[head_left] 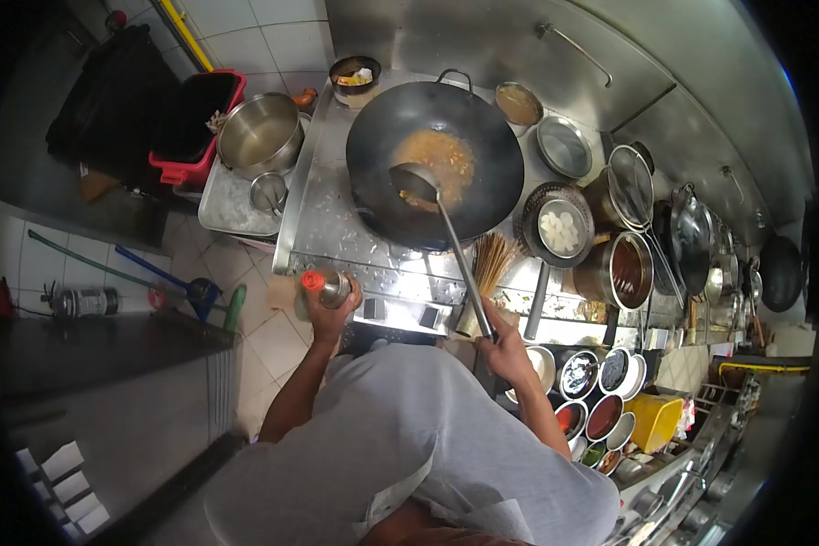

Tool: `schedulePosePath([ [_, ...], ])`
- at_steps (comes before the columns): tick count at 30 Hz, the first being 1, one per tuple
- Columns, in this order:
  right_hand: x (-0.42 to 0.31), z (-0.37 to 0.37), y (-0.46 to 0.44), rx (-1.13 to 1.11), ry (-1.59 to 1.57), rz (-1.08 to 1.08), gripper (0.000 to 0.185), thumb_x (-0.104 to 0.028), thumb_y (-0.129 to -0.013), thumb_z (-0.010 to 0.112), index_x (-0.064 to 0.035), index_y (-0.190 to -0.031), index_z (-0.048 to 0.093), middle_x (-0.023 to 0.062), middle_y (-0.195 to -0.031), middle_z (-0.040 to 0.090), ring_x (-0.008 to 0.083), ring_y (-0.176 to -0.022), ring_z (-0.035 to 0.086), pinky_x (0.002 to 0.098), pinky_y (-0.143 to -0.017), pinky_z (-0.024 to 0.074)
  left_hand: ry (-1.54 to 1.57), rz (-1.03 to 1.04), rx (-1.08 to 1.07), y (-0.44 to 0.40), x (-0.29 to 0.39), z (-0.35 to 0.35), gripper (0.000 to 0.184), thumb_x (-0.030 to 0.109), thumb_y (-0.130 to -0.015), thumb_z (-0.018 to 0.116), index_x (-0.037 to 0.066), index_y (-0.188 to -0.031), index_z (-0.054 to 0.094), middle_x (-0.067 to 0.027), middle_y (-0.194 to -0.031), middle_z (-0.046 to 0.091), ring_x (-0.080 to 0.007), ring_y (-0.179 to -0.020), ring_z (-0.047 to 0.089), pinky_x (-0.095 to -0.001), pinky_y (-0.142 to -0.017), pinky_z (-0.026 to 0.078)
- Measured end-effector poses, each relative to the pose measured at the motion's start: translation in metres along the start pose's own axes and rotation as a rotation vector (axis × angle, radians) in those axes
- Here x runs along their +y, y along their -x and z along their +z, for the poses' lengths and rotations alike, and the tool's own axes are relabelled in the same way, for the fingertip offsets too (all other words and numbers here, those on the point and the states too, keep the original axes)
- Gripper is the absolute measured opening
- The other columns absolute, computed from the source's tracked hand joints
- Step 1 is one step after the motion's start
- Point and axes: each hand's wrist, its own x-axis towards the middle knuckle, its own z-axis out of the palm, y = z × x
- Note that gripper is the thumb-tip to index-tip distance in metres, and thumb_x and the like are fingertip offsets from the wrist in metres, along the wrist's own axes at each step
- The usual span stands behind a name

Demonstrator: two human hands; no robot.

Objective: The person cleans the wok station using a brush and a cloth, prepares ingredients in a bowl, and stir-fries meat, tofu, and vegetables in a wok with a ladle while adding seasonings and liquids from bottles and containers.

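My right hand (507, 350) is wrapped round the handle of a long ladle (455, 238). The bowl of the ladle rests in a large black wok (491, 196), at the left edge of a brownish sauce with small bits (441, 162). In my left hand (334, 318) is a bottle with a red cap (328, 286), held in front of the stove, left of the wok. The fingers close around the bottle's body; its label and contents cannot be made out.
A bamboo brush (493, 264) and a strainer with white pieces (560, 227) stand right of the wok. Several seasoning bowls (604, 415) are by my right arm. A steel pot (260, 136) sits on a tray (227, 207) at left. A steel wall (409, 41) rises behind.
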Motion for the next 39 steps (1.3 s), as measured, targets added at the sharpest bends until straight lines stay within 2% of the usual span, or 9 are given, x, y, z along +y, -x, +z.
schedulePosePath([
  [3, 0.01, 0.005, -0.014, 0.068, 0.124, -0.279, 0.081, 0.0, -0.079, 0.059, -0.0163, -0.154, 0.033, 0.0313, -0.119, 0.063, 0.0362, -0.114, 0.063, 0.0397, -0.098, 0.047, -0.012, 0.013, -0.074, -0.005, 0.026, 0.003, 0.063, 0.003, -0.075, 0.079, 0.002, -0.129, 0.046, -0.0097, -0.119, 0.058, -0.0223, -0.109, 0.06, -0.0363, -0.096, 0.05],
  [5, 0.002, 0.0, -0.036, 0.037, 0.317, -0.134, 0.081, -0.001, -0.079, 0.058, -0.0169, -0.155, 0.032, 0.0308, -0.103, 0.067, 0.0386, -0.097, 0.068, 0.0433, -0.088, 0.0503, 0.09, 0.009, -0.094, -0.009, 0.062, 0.007, 0.06, 0.001, -0.077, 0.077, 0.002, -0.128, 0.047, -0.0099, -0.113, 0.06, -0.0208, -0.102, 0.063, -0.0363, -0.092, 0.052],
  [7, 0.01, 0.006, -0.061, 0.149, 0.055, -0.084, 0.079, 0.0, -0.08, 0.055, -0.0161, -0.154, 0.034, 0.0202, -0.087, 0.068, 0.0216, -0.07, 0.063, 0.0361, -0.071, 0.0528, 0.17, 0.041, -0.106, -0.015, 0.085, 0.011, 0.059, 0.001, -0.077, 0.076, 0.002, -0.128, 0.047, -0.01, -0.111, 0.061, -0.0204, -0.1, 0.063, -0.0364, -0.092, 0.052],
  [14, 0.026, 0.013, -0.083, 0.271, 0.053, -0.237, 0.078, -0.004, -0.083, 0.056, -0.0194, -0.156, 0.031, 0.021, -0.088, 0.068, 0.0215, -0.064, 0.063, 0.0365, -0.065, 0.0526, -0.006, 0.199, -0.146, -0.057, 0.076, -0.008, 0.064, 0.003, -0.075, 0.078, 0.0, -0.129, 0.043, -0.01, -0.113, 0.06, -0.0197, -0.102, 0.062, -0.036, -0.093, 0.051],
  [21, 0.008, 0.011, -0.046, 0.174, 0.233, -0.07, 0.08, -0.01, -0.084, 0.06, -0.0273, -0.156, 0.031, 0.0186, -0.099, 0.071, 0.0284, -0.086, 0.069, 0.0401, -0.083, 0.0517, -0.194, 0.185, -0.289, -0.109, 0.1, -0.004, 0.068, 0.011, -0.073, 0.084, 0.0, -0.128, 0.046, -0.0138, -0.113, 0.063, -0.0216, -0.105, 0.062, -0.0357, -0.094, 0.05],
  [24, 0.032, 0.02, -0.064, 0.315, 0.163, -0.321, 0.079, -0.008, -0.085, 0.06, -0.0248, -0.156, 0.03, 0.0148, -0.084, 0.07, 0.0242, -0.071, 0.067, 0.0375, -0.069, 0.0529, -0.203, 0.092, -0.435, -0.137, 0.115, 0.013, 0.061, 0.02, -0.074, 0.085, -0.001, -0.122, 0.053, -0.0119, -0.11, 0.067, -0.0214, -0.104, 0.065, -0.0357, -0.093, 0.051],
  [29, -0.003, 0.009, -0.033, -0.05, -0.814, -0.022, 0.076, 0.003, -0.09, 0.053, -0.0208, -0.157, 0.027, 0.0011, -0.065, 0.046, 0.0088, -0.041, 0.041, 0.026, -0.038, 0.0389, -0.488, -0.18, -0.939, -0.181, 0.16, 0.054, 0.046, 0.032, -0.074, 0.085, -0.001, -0.101, 0.067, -0.0099, -0.093, 0.07, -0.0181, -0.086, 0.068, -0.0324, -0.082, 0.052],
  [32, -0.002, 0.001, -0.024, -0.187, -1.002, 0.055, 0.076, 0.004, -0.091, 0.052, -0.0237, -0.157, 0.026, 0.0008, -0.065, 0.044, 0.0087, -0.04, 0.039, 0.0256, -0.036, 0.0382, -0.378, -0.483, -1.014, -0.205, 0.129, 0.079, 0.043, 0.038, -0.077, 0.082, 0.0, -0.091, 0.07, -0.0086, -0.085, 0.069, -0.0164, -0.074, 0.064, -0.0316, -0.069, 0.051],
  [39, 0.004, 0.005, -0.013, -0.303, -1.257, 0.183, 0.069, -0.001, -0.094, 0.049, -0.0284, -0.155, 0.029, -0.0005, -0.065, 0.042, 0.0068, -0.04, 0.037, 0.0233, -0.035, 0.0325, -0.674, -0.556, -1.039, -0.212, 0.142, 0.109, 0.047, 0.034, -0.069, 0.085, -0.006, -0.089, 0.071, -0.0121, -0.085, 0.071, -0.0212, -0.071, 0.068, -0.0343, -0.062, 0.052],
])
